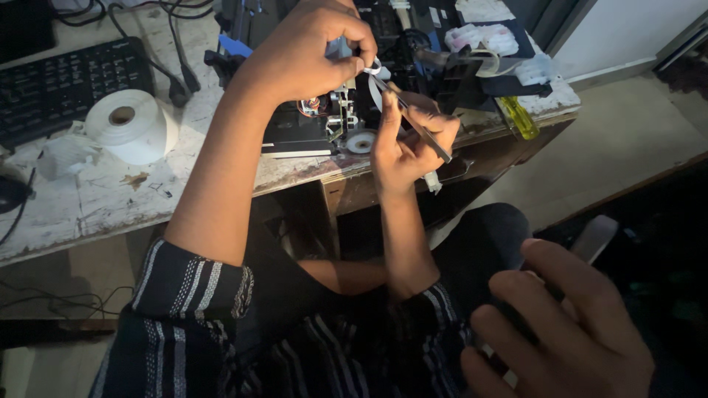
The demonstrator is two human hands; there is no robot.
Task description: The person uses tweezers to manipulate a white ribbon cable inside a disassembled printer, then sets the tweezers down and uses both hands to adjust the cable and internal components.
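a worn white table [88, 214] with chipped, stained paint stands on a pale floor [634, 140]. on it lie a black keyboard [66, 77], a white paper roll [129, 121] and dark cables [173, 51]. a light wall [627, 29] rises at upper right; the light is dim.

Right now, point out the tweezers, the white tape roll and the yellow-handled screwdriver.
tweezers [422, 129], head view, middle of the metal shaft.
white tape roll [133, 125], head view, top face beside the core.
yellow-handled screwdriver [521, 118], head view, middle of the handle.
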